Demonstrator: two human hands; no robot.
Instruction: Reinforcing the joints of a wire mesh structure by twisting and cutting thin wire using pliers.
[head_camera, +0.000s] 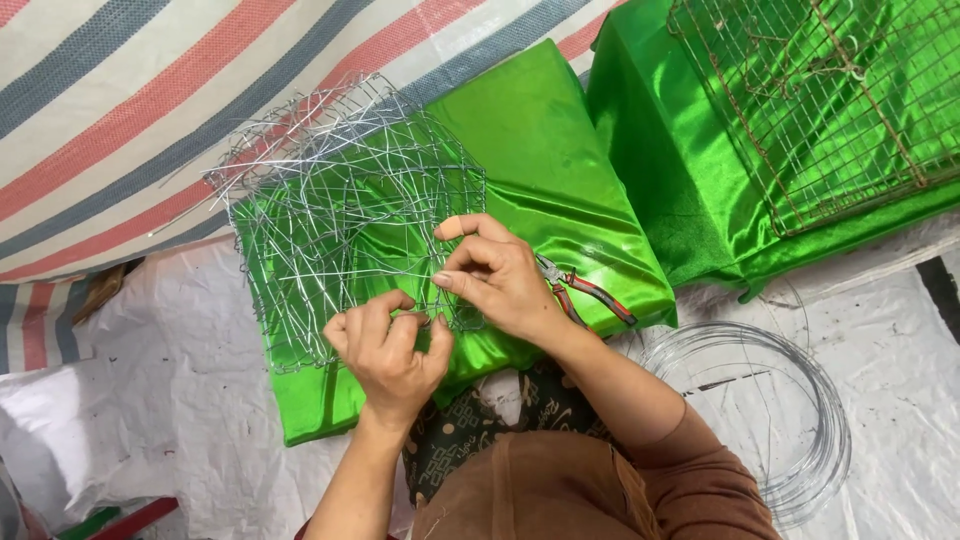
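At centre frame, the left hand (388, 345) and right hand (497, 272) were both pinched on the lower edge of a loose wire mesh cage (345, 210) lying on a green satin cushion (520, 180). Judging by the grip, twisting that strand well meant bracing the mesh with one hand and keeping each turn tight and short. The cage spread up and left of both hands; red-handled pliers (585, 290) lay just right of the right hand, a wire coil (800, 420) lower right.
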